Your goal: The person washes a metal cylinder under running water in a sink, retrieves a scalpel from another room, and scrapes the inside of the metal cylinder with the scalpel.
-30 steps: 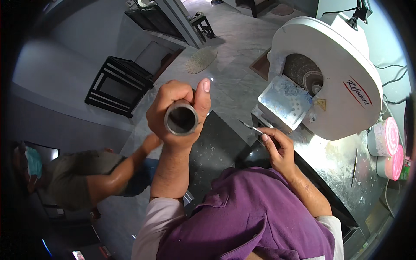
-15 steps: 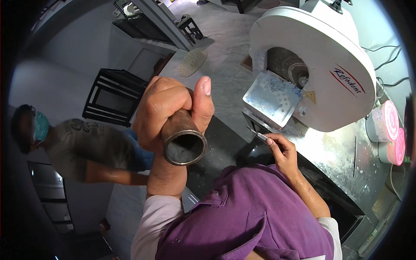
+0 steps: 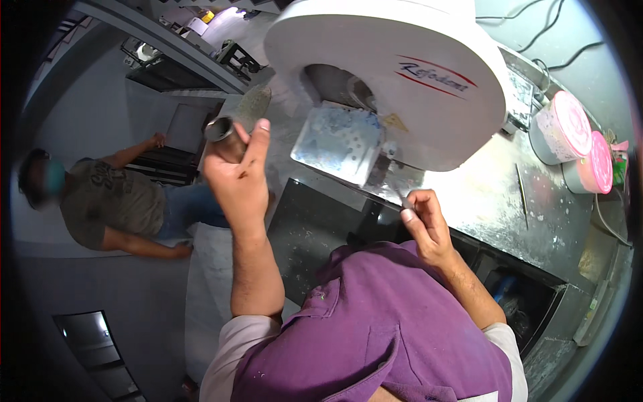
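Note:
My left hand (image 3: 244,201) is raised on the left and closed around a short metal tube (image 3: 232,146). The tube's open rim now faces up and away from me, and the thumb lies along its side. My right hand (image 3: 434,234) is at the front edge of the counter. Its thumb and fingers pinch a slim pointed tool (image 3: 404,200), whose thin tip extends toward the white machine. Just beyond that tip stands a white rectangular tray (image 3: 325,154) with bluish residue in it, at the opening of the machine (image 3: 435,124).
On the right, the stained counter (image 3: 479,191) holds a thin rod (image 3: 522,197) and two tubs with pink lids (image 3: 561,127). Dark cables (image 3: 577,57) run along the wall. To my left stands a masked person (image 3: 117,201). An oval mat (image 3: 254,107) lies on the floor beyond my left hand.
My left hand has swung away and left, turning the tube's mouth from facing me to facing up. The view has shifted right. The other person has moved an arm outward.

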A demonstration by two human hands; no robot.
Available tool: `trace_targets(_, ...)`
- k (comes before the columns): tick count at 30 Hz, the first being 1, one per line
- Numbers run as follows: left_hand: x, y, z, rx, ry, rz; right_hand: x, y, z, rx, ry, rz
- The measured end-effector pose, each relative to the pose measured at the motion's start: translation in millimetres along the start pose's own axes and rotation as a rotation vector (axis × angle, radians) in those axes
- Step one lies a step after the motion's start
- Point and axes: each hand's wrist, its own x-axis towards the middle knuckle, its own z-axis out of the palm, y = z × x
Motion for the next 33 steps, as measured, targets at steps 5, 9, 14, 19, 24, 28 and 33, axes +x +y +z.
trace_targets(5,-48.6,14.8,41.2,0.117,-0.244,-0.075,26.0,-41.9,4.9,-0.071,-0.141,-0.247)
trace_targets(9,-71.6,27.0,56.4,0.102,-0.386,-0.064,34.7,-56.6,15.9,-0.083,-0.214,-0.294)
trace_targets(14,-82.2,35.4,55.5,0.28,-0.354,-0.07,8.6,-36.6,6.2,0.214,-0.235,-0.2)
trace_targets(19,-93.4,17.2,15.5,-0.405,-0.417,-0.389,-32.9,-21.1,-8.7,-0.054,0.097,-0.089)
trace_targets(24,-88.1,-0.9,-40.3,-1.785,-0.352,-1.281,-89.1,-19.7,10.8,0.129,0.091,0.084)
trace_targets(28,-108.8,-3.1,-78.5,-2.0,-0.135,-1.243,-136.6,-9.1,61.9,-0.035,0.086,0.188)
trace_targets(33,-136.5,9.6,-118.7,-2.083,-0.131,-1.079,-179.8,-12.1,103.7,-0.2,0.052,0.121)
